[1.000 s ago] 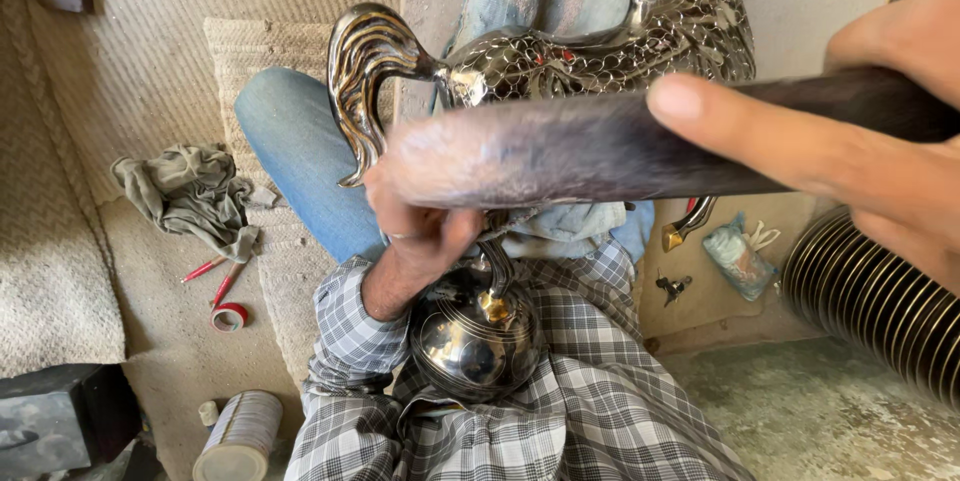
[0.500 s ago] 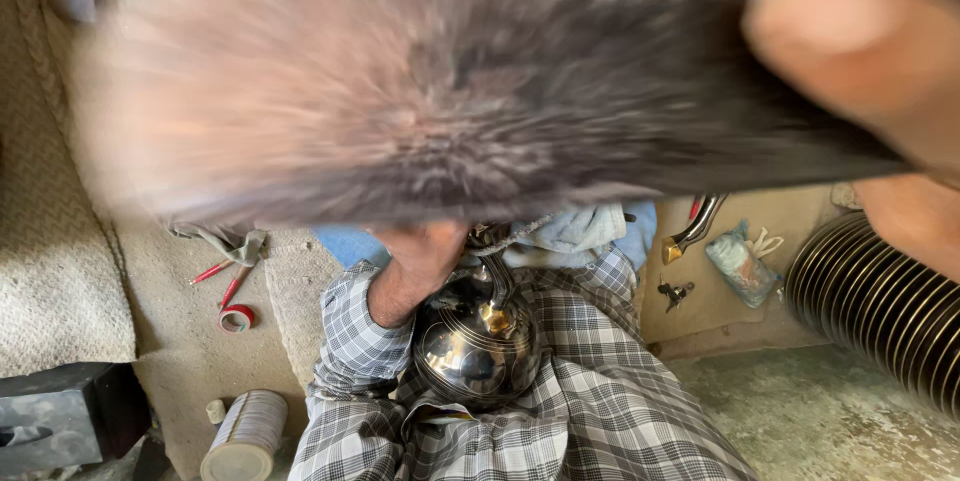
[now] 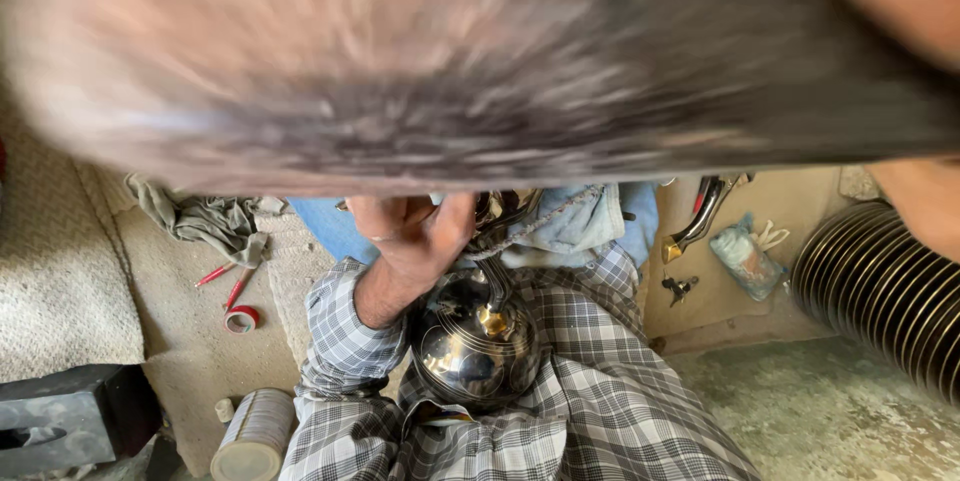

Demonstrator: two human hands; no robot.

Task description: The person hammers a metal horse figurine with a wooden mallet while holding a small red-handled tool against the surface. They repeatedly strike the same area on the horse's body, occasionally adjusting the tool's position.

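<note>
The left hand curls its fingers around the thin neck of a polished, round-bellied silver metal vessel, which sits upright in the person's lap against the grey checked cloth of the shirt and wrap. The right hand is cut off at the top right corner; its thumb presses on a broad, dark, blurred brush-like tool, so it is clamped on that tool. The tool sweeps across the whole upper half of the view and hides most of what the left hand reaches toward; only a scrap of ornate silver metalwork shows beneath its lower edge, against blue denim.

On the floor to the left lie a crumpled grey rag, red-handled pliers and a small red tape roll. Nearer the bottom edge stands a pale cylindrical tin beside a dark block. To the right are a clear knotted plastic bag, a curved metal handle piece, some small dark keys, and a black ribbed cylinder running out of frame. The tool's true shape is too blurred to tell.
</note>
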